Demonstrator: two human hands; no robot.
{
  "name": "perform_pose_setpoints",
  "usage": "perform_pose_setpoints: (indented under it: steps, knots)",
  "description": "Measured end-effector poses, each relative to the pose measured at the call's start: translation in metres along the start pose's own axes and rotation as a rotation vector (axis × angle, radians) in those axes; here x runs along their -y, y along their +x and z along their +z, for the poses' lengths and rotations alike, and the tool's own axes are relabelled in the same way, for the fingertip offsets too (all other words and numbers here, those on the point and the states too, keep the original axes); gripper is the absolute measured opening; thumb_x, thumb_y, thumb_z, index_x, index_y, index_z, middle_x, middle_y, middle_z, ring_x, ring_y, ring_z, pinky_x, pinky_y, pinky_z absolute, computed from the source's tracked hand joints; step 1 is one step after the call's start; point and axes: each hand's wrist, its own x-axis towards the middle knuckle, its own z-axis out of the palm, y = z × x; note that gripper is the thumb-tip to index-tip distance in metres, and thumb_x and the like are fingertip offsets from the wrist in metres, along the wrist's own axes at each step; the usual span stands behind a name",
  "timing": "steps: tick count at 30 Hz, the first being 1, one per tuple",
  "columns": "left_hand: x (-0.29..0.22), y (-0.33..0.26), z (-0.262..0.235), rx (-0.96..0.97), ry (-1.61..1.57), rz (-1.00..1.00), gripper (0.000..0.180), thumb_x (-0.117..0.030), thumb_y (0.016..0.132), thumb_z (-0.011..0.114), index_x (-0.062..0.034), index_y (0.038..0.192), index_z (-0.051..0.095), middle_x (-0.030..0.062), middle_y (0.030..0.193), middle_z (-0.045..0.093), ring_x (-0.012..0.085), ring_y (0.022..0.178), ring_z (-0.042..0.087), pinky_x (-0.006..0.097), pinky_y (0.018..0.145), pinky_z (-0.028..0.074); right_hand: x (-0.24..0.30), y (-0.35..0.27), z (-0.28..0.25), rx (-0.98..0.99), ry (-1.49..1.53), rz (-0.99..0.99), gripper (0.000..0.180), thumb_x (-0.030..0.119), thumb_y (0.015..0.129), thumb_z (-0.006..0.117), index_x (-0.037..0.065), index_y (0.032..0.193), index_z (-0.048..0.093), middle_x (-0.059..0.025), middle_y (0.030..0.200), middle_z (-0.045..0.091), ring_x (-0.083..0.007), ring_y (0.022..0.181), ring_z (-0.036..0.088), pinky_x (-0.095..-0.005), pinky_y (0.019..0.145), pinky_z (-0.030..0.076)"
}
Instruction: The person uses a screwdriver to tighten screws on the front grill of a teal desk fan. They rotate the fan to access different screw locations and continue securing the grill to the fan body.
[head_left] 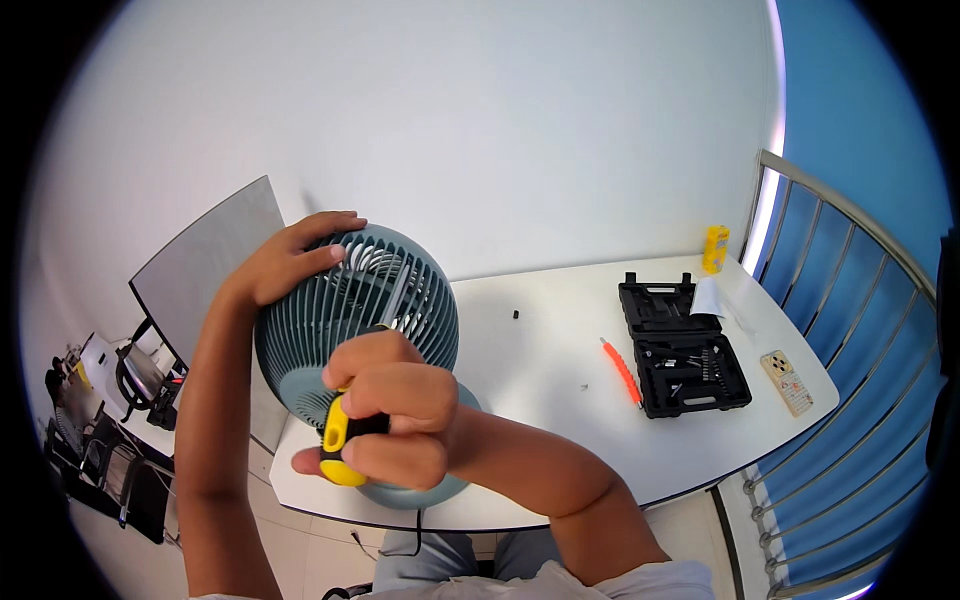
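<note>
While the grey-green desk fan [340,320] stands on the white tabletop [560,400], I see my left hand [290,258] gripping its grille top, my right hand [395,405] fingers clenched around a yellow-handled screwdriver [340,440] at the grille.

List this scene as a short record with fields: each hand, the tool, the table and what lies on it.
left hand: grips top rim of the grey-blue fan
right hand: closed on yellow-black screwdriver, shaft at the fan grille
fan: upright at near edge of white table
table items: open black tool case, orange tool, yellow bottle, small card
</note>
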Motion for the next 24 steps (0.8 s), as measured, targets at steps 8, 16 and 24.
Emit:
perform_pose_setpoints:
  steps: [8,16,24]
  knots:
    - [-0.003,0.002,-0.001,0.029,-0.014,0.032,0.051,-0.030,0.093,0.058,-0.0029,0.136,0.056,0.0159,0.145,0.051,0.0284,0.139,0.042,0.040,0.117,0.027,0.004,-0.003,-0.005,-0.068,-0.132,-0.017,0.019,0.014,0.090,0.065,0.012,0.105,0.055,-0.0066,0.102,0.062,-0.0248,0.090,0.062,-0.0493,0.083,0.052]
    - [-0.004,0.003,0.000,0.037,0.013,0.015,0.062,-0.042,0.090,0.057,-0.0026,0.138,0.055,0.0181,0.148,0.047,0.0312,0.141,0.039,0.043,0.118,0.024,0.005,-0.020,-0.005,-0.047,0.014,-0.005,0.029,0.016,0.090,0.065,0.014,0.105,0.039,-0.0096,0.094,0.061,-0.0248,0.078,0.060,-0.0395,0.065,0.047]
    - [-0.007,0.001,0.001,0.001,-0.028,0.025,0.054,-0.034,0.091,0.061,-0.0021,0.134,0.058,0.0168,0.143,0.052,0.0297,0.137,0.043,0.041,0.116,0.029,0.006,-0.013,-0.006,-0.100,-0.059,-0.077,0.022,0.024,0.091,0.066,0.008,0.101,0.054,-0.0093,0.097,0.055,-0.0251,0.079,0.056,-0.0435,0.072,0.046]
